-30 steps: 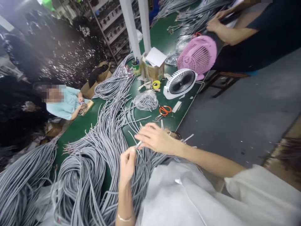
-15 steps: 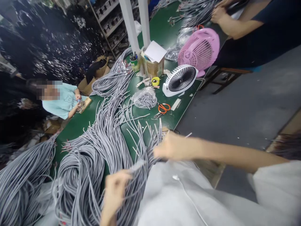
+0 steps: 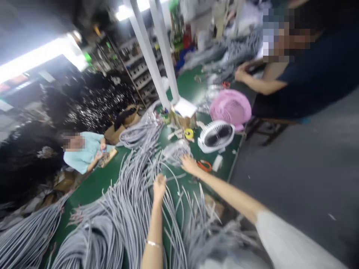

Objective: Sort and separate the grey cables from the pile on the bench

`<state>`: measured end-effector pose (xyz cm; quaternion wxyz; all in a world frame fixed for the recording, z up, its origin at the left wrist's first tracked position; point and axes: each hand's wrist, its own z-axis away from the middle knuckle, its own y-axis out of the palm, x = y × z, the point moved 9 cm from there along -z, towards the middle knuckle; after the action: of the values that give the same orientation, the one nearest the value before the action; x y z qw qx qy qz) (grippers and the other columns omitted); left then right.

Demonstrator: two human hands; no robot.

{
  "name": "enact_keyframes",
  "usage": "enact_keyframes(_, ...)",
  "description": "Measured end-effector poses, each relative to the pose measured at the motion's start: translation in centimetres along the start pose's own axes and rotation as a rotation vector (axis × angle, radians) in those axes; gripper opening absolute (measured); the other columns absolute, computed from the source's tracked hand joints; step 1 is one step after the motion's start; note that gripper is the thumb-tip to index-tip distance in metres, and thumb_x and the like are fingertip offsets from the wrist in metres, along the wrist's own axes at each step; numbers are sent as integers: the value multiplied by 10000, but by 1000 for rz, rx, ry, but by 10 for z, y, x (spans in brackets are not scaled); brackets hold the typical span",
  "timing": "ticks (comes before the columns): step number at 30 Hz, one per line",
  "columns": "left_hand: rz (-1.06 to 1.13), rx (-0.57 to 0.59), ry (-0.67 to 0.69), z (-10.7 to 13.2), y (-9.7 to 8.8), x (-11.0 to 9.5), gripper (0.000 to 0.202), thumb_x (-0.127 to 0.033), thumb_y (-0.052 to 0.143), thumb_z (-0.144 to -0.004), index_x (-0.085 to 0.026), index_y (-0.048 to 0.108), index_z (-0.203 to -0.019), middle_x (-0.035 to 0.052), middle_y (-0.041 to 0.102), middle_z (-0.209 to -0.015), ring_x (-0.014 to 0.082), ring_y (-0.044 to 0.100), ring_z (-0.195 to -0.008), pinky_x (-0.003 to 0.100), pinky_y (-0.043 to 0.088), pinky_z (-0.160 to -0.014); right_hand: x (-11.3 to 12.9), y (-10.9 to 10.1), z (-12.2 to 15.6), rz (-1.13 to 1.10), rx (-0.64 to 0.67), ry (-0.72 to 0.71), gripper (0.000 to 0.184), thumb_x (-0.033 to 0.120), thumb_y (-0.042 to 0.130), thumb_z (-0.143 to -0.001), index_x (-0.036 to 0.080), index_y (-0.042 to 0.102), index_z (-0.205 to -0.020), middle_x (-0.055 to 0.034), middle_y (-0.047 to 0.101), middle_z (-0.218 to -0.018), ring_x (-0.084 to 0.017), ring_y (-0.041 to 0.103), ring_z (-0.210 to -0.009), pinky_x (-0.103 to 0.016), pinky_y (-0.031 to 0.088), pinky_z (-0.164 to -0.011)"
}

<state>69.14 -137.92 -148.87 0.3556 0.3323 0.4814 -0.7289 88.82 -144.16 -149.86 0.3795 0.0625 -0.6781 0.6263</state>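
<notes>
My right hand (image 3: 189,164) reaches out to a clear plastic bag (image 3: 175,149) of short grey pieces. Its fingers are stretched, with the tips at the bag's near side; blur hides the exact contact. To its left, my left hand (image 3: 159,184) is closed above the long grey cables (image 3: 133,186). Whatever its fingers hold, if anything, does not show clearly. A bracelet (image 3: 153,243) is on that wrist. More loose cable ends (image 3: 196,209) lie in front of me, blurred. Beside my right hand are orange-handled scissors or pliers (image 3: 204,166), partly covered.
On the green table (image 3: 112,175) stand a white fan (image 3: 217,135), a pink fan (image 3: 231,109), yellow tape (image 3: 189,133) and a cardboard box (image 3: 185,120) by white posts (image 3: 153,56). Coiled cables (image 3: 92,239) lie at left. One co-worker (image 3: 84,151) sits across; another (image 3: 308,74) works at right.
My view has tilted up. Both hands have moved forward from the near cables, the right one to the plastic bag, the left one over the cables in the middle.
</notes>
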Motion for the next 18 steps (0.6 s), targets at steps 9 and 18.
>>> enact_keyframes(9, 219, 107, -410, -62, 142, 40, 131, -244, 565, -832, -121, 583, -788, 163, 666, -852, 252, 698, -803, 318, 536, -639, -67, 75, -24, 282, -60, -52, 590, -44, 494, -717, 349, 662, -1125, -97, 594, -1264, -363, 601, -1083, -522, 549, -850)
enact_keyframes(18, 387, 166, -201, -121, 107, -34, 135, -241, 540, -849, -149, 590, -763, 108, 704, -861, 160, 696, -805, 257, 539, -754, -48, -1, -92, 169, -155, -129, 610, -27, 298, -788, 148, 507, -1333, -197, 615, -1150, -299, 651, -962, -432, 546, -828)
